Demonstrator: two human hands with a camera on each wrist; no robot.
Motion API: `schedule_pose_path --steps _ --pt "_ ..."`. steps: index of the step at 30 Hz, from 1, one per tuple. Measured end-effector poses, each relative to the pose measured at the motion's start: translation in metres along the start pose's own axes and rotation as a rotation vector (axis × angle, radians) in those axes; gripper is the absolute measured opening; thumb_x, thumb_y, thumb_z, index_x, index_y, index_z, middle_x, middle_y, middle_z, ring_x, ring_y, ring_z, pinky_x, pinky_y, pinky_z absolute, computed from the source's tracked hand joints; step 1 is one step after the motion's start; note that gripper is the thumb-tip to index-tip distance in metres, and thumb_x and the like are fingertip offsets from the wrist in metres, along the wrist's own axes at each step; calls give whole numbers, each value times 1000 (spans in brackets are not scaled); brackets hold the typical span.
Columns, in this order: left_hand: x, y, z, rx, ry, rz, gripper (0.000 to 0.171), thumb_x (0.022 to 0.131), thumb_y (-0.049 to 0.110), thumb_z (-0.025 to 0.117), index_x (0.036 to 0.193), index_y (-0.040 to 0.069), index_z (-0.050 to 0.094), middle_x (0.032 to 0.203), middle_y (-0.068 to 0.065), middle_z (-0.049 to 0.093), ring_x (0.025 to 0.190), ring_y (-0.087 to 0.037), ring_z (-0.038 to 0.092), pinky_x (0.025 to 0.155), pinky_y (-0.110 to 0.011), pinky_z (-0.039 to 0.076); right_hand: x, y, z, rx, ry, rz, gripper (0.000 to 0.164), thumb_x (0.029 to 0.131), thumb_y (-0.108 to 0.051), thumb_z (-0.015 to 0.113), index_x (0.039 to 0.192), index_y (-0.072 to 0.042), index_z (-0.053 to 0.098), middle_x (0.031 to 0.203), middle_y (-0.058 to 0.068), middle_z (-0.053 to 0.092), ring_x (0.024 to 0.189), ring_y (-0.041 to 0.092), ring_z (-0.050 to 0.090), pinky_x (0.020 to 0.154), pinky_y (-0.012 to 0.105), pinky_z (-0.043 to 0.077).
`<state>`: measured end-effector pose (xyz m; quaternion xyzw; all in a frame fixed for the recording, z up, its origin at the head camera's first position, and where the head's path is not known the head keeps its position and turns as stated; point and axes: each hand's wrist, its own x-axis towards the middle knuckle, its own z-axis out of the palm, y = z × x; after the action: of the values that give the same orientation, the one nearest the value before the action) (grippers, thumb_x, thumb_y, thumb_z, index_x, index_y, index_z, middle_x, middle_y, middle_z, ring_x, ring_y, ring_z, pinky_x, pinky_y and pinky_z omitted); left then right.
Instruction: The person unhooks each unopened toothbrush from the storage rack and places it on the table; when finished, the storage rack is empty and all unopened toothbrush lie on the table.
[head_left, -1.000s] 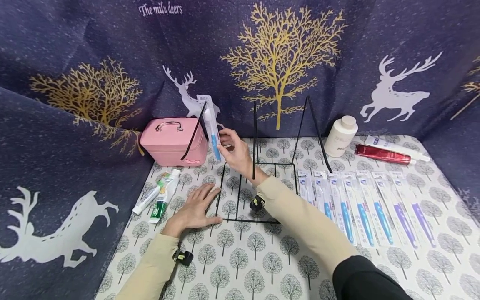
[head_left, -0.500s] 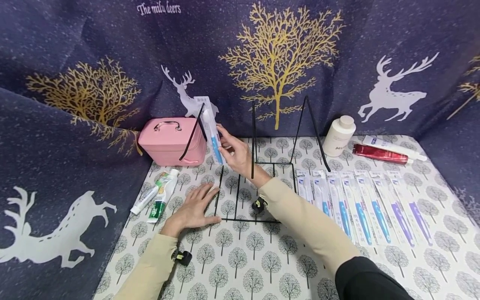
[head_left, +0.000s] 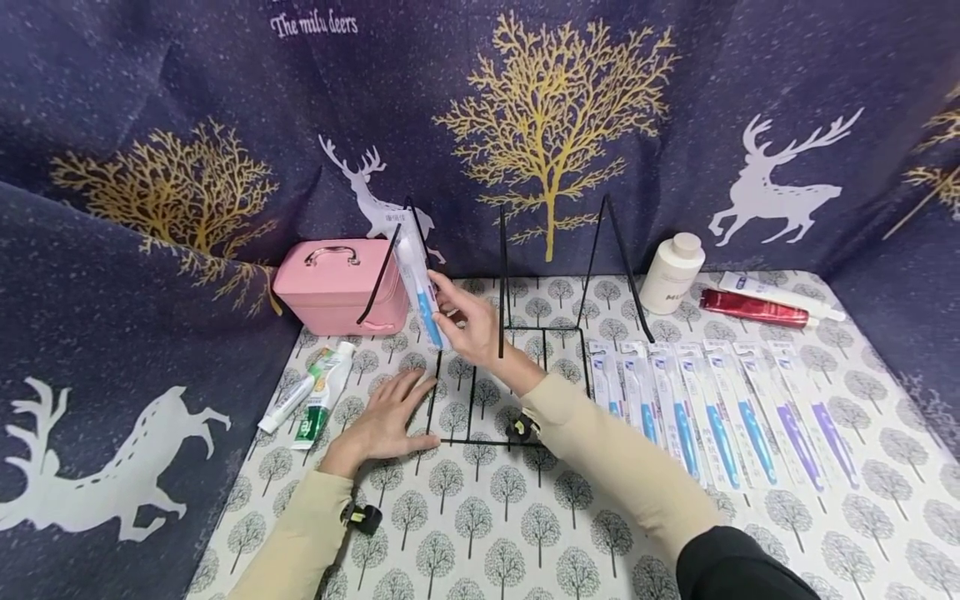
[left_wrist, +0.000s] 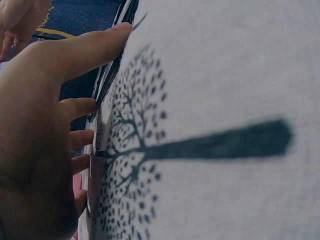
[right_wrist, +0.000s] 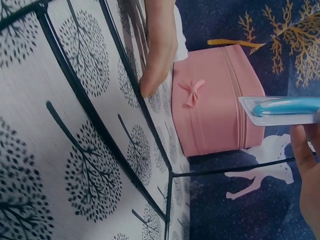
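My right hand (head_left: 468, 325) pinches a packaged toothbrush (head_left: 426, 312) with a blue handle between thumb and fingers. The pack stands nearly upright, its top tilted left, and overlaps the left uprights of a black wire rack (head_left: 502, 275) in the head view. In the right wrist view, the handle end of the toothbrush (right_wrist: 290, 107) appears in front of a pink case. My left hand (head_left: 386, 421) rests on the tablecloth with fingers spread, fingertips right at the rack's left base bar. The left wrist view shows that hand (left_wrist: 40, 125) low over the cloth, thumb extended.
Behind the rack's left side stands the pink case (head_left: 337, 292). Two toothpaste tubes (head_left: 318, 396) lie at left. Several packaged toothbrushes (head_left: 720, 417) lie in a row at right, below a white bottle (head_left: 671, 275), a red tube (head_left: 753, 308) and a white tube (head_left: 780, 296).
My right hand has come down and slightly nearer with the toothbrush, whose lower end now sits closer to the rack's base. The left hand has stayed in place.
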<state>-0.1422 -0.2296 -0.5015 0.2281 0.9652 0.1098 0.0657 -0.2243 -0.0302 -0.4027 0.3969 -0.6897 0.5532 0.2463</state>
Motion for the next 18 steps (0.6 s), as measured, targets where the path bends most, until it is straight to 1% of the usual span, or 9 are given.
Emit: schedule_pose_path --steps 3,5,9,11,14,16,18 --pt "-1 1 -1 -1 9 0 96 72 71 54 146 20 20 153 -12 14 138 -36 15 109 -59 14 -5 4 3 26 -6 -10 57 72 16 65 126 12 45 85 24 64 72 32 64 59 27 57" --pt "-1 1 0 -1 16 3 97 72 71 54 146 19 21 152 -12 14 137 -36 15 109 -60 14 -9 10 6 31 -14 -8 58 73 14 65 127 11 44 86 22 64 73 30 63 59 28 57" --pt "-1 1 1 -1 29 9 96 72 71 55 146 18 22 152 -13 14 137 -38 16 108 -60 15 -17 19 9 14 -44 -6 60 77 6 66 132 4 42 89 16 65 76 23 64 62 21 56" --pt "-1 0 1 -2 27 7 96 72 71 54 146 19 22 153 -12 14 137 -38 16 109 -60 14 -20 19 8 6 -58 -15 62 79 3 65 135 0 40 90 13 65 78 19 63 64 18 55" --pt "0 -1 2 -3 24 8 95 72 71 54 146 19 23 153 -12 14 137 -37 15 109 -59 14 -23 16 6 17 -72 -42 62 80 1 64 137 -4 39 90 11 64 79 16 63 65 15 54" --pt "0 -1 3 5 24 10 95 72 72 53 146 19 23 153 -12 14 137 -37 14 109 -59 14 -24 13 5 17 -77 -65 61 80 0 63 137 -3 39 89 11 64 78 16 63 65 14 53" --pt "1 -2 3 10 24 11 95 72 72 52 146 19 22 153 -11 14 138 -37 14 109 -59 14 -26 10 4 42 -84 -88 61 80 2 62 136 -1 39 88 13 65 78 17 63 65 16 54"
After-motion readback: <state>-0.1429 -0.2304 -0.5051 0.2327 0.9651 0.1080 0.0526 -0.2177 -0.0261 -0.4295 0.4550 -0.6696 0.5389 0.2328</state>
